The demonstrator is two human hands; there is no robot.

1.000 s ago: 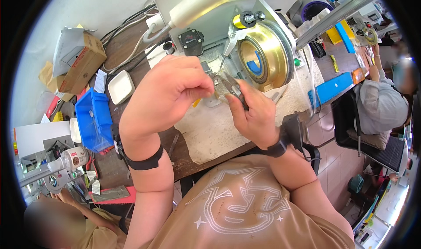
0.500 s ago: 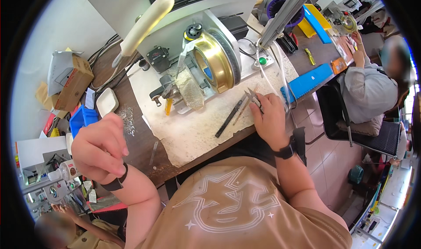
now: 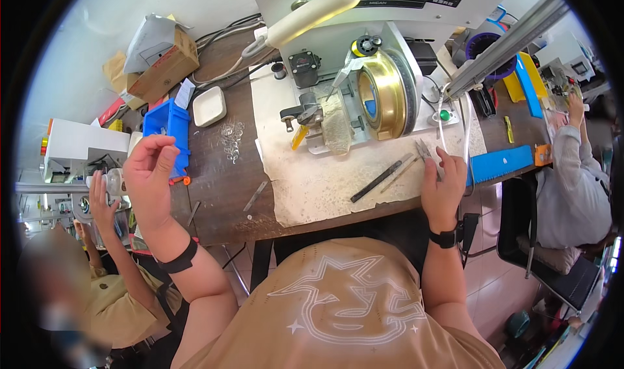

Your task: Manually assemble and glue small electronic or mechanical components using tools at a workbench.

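My left hand is raised beside the blue bin at the table's left side. Its fingers are curled in toward the thumb, and anything between the tips is too small to make out. On the right, my right hand rests over the stained paper sheet, thumb and fingers around a pair of pointed metal pliers. Left of the pliers lie a black-handled tool and a thin stick-like tool. Small silvery rings are scattered on the brown table near the bin.
A machine with a gold wheel stands behind the paper, under a pale lamp. Nearby are a white dish, a cardboard box and a blue strip. People sit at left and right; a black chair stands right.
My view has swung left, so the scene sits further right. My left hand has turned upright, fingers up. My right hand remains at the pliers. The left person's raised hands now show more.
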